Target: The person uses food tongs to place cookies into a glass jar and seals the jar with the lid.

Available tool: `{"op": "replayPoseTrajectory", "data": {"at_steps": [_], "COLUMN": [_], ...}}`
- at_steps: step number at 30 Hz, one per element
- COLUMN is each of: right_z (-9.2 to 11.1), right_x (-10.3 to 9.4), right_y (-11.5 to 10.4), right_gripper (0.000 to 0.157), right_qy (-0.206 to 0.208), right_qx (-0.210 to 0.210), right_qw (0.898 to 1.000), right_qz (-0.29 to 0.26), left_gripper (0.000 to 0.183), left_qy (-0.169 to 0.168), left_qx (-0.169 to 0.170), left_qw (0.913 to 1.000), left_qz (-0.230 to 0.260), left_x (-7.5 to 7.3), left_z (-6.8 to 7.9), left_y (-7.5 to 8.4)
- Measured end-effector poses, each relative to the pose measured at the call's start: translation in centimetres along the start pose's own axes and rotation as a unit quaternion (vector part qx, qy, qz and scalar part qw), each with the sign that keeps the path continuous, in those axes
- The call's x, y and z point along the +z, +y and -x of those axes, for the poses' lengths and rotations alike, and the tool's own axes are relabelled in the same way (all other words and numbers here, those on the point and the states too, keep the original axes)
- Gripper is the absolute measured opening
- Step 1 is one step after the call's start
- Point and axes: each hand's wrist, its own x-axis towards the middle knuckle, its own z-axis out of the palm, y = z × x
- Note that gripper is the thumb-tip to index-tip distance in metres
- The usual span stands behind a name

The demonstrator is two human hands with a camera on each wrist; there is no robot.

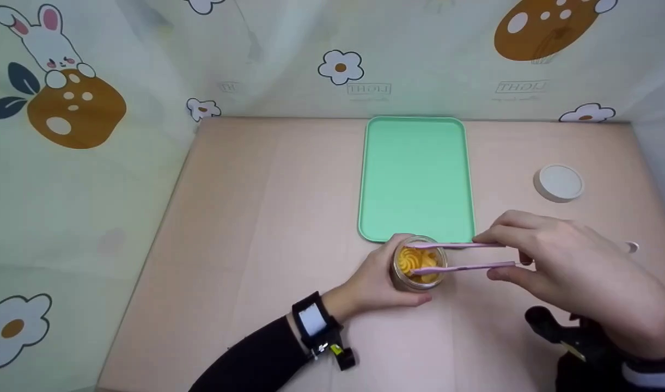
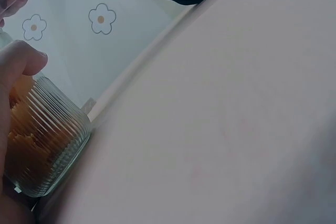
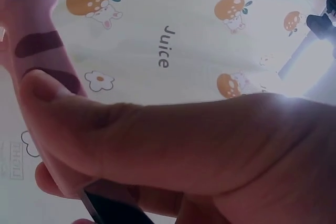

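Observation:
My left hand [image 1: 367, 283] grips a ribbed glass jar [image 2: 68, 124] without a lid, thumb and fingers curled round its sides. Yellow-orange, wavy-ridged pieces [image 1: 411, 261] fill the jar; their exact kind is unclear. From the right, my right hand [image 1: 566, 261] holds pink tongs [image 1: 474, 267] between thumb and fingers. Both tong tips are spread and reach inside the jar mouth, over the pieces. The right wrist view shows one broad pink tong arm [image 3: 44, 51] with darker stripes, the thumb pressing on it. Whether the tips touch a piece I cannot tell.
A green tray [image 1: 416, 179] lies just beyond the jar, nothing on it. A round whitish lid [image 1: 560, 183] rests on the table [image 1: 278, 218] at right. Behind the right hand a small shiny thing [image 1: 632, 247] peeks out. A patterned curtain [image 1: 278, 54] borders the table's back and left.

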Motion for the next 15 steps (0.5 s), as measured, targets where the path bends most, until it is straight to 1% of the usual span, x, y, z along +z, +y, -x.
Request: {"op": "replayPoseTrajectory", "data": {"at_steps": [4, 8, 11, 13, 15], "right_z": [-0.3, -0.5, -0.7, -0.9, -1.2], "right_x": [0.0, 0.0, -0.1, 0.0, 0.1], "right_y": [-0.3, -0.1, 0.3, 0.8, 1.3], "right_gripper": [0.041, 0.038, 0.038, 0.040, 0.041], "right_qy": [-0.017, -0.017, -0.007, 0.009, 0.026], "right_qx": [0.009, -0.004, -0.019, -0.029, -0.025], "right_qw": [1.000, 1.000, 1.000, 0.999, 0.999], "right_qz": [0.007, 0.005, -0.008, -0.018, -0.025], "left_gripper": [0.092, 0.090, 0.090, 0.091, 0.091], "left_qy": [0.001, 0.001, -0.002, -0.004, -0.001], "left_qx": [0.004, 0.006, 0.004, -0.001, -0.004], "left_qw": [1.0000, 0.9999, 0.9999, 0.9999, 1.0000], "left_qz": [0.007, 0.011, 0.010, 0.012, 0.007], "left_x": [0.1, 0.0, 0.0, 0.0, -0.1], "left_z": [0.0, 0.0, 0.1, 0.1, 0.1], "left_y": [-0.1, -0.1, -0.1, -0.1, 0.0]}}
